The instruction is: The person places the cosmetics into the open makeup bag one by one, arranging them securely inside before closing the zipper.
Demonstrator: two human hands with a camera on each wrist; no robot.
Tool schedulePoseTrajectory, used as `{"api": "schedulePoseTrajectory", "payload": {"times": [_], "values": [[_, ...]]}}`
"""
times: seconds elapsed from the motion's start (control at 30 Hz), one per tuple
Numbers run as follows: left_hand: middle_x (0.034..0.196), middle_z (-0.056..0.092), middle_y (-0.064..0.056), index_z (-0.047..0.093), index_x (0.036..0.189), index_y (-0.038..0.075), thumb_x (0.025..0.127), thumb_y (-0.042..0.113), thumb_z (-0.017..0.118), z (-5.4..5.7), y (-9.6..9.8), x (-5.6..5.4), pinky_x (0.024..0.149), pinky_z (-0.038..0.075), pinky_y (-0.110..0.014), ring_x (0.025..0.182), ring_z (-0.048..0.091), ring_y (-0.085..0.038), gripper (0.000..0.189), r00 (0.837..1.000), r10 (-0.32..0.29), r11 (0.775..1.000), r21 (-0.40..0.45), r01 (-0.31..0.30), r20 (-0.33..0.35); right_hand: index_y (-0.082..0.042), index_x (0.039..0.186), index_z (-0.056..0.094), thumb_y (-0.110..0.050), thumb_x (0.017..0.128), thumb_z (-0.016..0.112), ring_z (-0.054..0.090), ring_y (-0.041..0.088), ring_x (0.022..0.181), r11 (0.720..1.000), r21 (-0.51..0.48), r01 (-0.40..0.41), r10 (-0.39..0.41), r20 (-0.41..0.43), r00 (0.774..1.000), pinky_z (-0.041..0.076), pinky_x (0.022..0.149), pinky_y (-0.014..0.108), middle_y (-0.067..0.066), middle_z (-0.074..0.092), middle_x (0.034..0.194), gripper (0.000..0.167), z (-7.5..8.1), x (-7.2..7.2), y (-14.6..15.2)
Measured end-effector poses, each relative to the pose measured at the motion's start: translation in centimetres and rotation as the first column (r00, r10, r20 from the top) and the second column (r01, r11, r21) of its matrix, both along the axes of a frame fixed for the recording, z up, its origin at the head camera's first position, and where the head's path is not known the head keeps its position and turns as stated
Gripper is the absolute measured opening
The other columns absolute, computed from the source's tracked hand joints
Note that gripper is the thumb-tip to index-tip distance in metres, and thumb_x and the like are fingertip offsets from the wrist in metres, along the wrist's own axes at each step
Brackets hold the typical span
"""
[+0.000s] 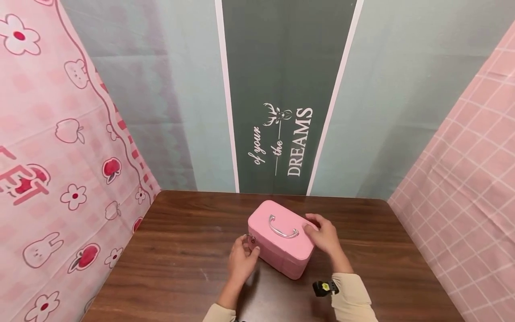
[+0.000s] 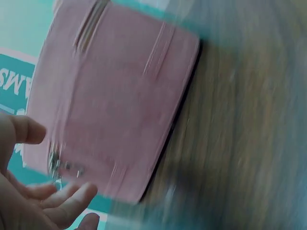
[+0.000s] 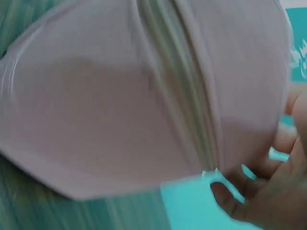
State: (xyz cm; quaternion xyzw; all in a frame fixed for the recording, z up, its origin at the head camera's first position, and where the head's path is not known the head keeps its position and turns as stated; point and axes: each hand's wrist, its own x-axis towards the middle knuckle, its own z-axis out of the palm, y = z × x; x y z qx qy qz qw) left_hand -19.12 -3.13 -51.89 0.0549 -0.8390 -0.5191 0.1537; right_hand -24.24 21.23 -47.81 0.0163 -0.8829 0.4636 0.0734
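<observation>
A pink case (image 1: 281, 230) with rounded corners sits at an angle on the wooden table, its lid down. On the lid is a silver arched handle (image 1: 281, 227). A metal zipper (image 3: 184, 81) runs round the case below the lid. My left hand (image 1: 242, 259) is at the left end of the case, beside the zipper pulls (image 2: 57, 163); thumb and fingers are spread apart in the left wrist view. At the opposite end, my right hand (image 1: 325, 235) holds the lid's corner, thumb on top and fingers over the far edge.
The brown wooden table (image 1: 189, 250) ends against a blue-grey and dark green cloth backdrop (image 1: 281, 53). Pink patterned cloth (image 1: 80, 179) hangs on the left, pink checked cloth (image 1: 462, 179) on the right. A black strapped device (image 1: 323, 288) is on the right wrist.
</observation>
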Motion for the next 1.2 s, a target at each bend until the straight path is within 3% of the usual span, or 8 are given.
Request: {"api": "schedulePoseTrajectory", "payload": {"times": [0.17,0.37,0.63,0.73,1.2], "values": [[0.105,0.053,-0.019,0.05,0.119,-0.005,0.073,0.016,0.072,0.4,1.9,0.3,0.074,0.045,-0.038,0.094,0.053,-0.033,0.055,0.996,0.051,0.993,0.113,-0.043,-0.072,-0.004,0.121,0.057,-0.015,0.089,0.061,0.051,0.028,0.105,0.983,-0.173,-0.056,0.056,-0.007,0.998,0.042,0.089,0.043,0.015,0.057,0.118,0.034,-1.2,0.5,2.1],[0.113,0.046,-0.021,0.046,0.124,0.001,0.071,0.023,0.074,1.3,3.9,-0.2,0.087,0.037,-0.047,0.105,0.047,-0.035,0.064,0.989,0.145,0.957,0.258,-0.132,-0.031,-0.001,0.123,0.055,-0.017,0.092,0.057,0.051,0.024,0.103,0.96,-0.27,-0.071,0.073,-0.002,0.997,0.045,0.084,0.029,0.018,0.055,0.12,0.035,-2.3,0.6,2.9],[0.121,0.034,-0.023,0.034,0.127,0.001,0.062,0.017,0.077,1.6,5.6,-0.8,0.092,0.033,-0.047,0.111,0.041,-0.037,0.079,0.991,0.136,0.918,0.373,-0.132,0.017,0.009,0.117,0.051,-0.016,0.095,0.043,0.055,0.016,0.093,0.845,-0.534,-0.04,0.119,0.116,0.986,0.046,0.08,0.041,0.011,0.055,0.108,0.034,-3.7,0.7,2.5],[0.122,0.033,-0.022,0.034,0.126,0.001,0.062,0.014,0.075,1.4,5.7,-0.8,0.092,0.032,-0.047,0.111,0.041,-0.037,0.078,0.99,0.139,0.915,0.381,-0.135,0.019,0.009,0.115,0.051,-0.015,0.095,0.042,0.055,0.017,0.092,0.825,-0.565,-0.032,0.117,0.116,0.986,0.045,0.08,0.042,0.008,0.056,0.103,0.033,-4.0,1.0,2.4],[0.122,0.033,-0.023,0.033,0.127,0.0,0.062,0.01,0.072,1.2,5.7,-0.8,0.092,0.032,-0.046,0.112,0.039,-0.037,0.077,0.99,0.144,0.908,0.396,-0.135,0.007,0.011,0.113,0.052,-0.011,0.094,0.043,0.054,0.018,0.088,0.81,-0.585,-0.049,0.123,0.088,0.988,0.045,0.076,0.041,0.006,0.056,0.099,0.031,-4.0,1.2,2.1]]}}
